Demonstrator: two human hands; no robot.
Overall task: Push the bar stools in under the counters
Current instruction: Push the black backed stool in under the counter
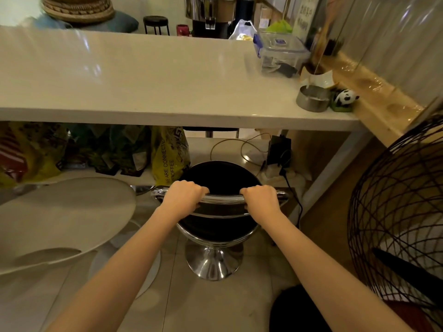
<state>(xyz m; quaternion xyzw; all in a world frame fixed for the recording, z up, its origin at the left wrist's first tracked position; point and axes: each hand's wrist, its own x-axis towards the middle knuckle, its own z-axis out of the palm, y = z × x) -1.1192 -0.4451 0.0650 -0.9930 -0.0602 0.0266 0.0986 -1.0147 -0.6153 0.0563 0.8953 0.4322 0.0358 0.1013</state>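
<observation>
A black bar stool point(219, 178) with a chrome back rail and a round chrome base point(212, 262) stands on the tiled floor in front of the white counter point(155, 75). Its seat reaches the edge of the low shelf beneath the counter. My left hand point(183, 197) grips the chrome rail on its left part. My right hand point(261, 200) grips the same rail on its right part. A white bar stool point(62, 216) stands to the left, out from the counter.
Bags, one of them yellow point(167, 156), fill the shelf under the counter, with cables and a power adapter point(278, 149) to the right. A black wire fan point(398, 212) stands close on the right. On the counter sit a clear box point(280, 53) and a metal bowl point(311, 99).
</observation>
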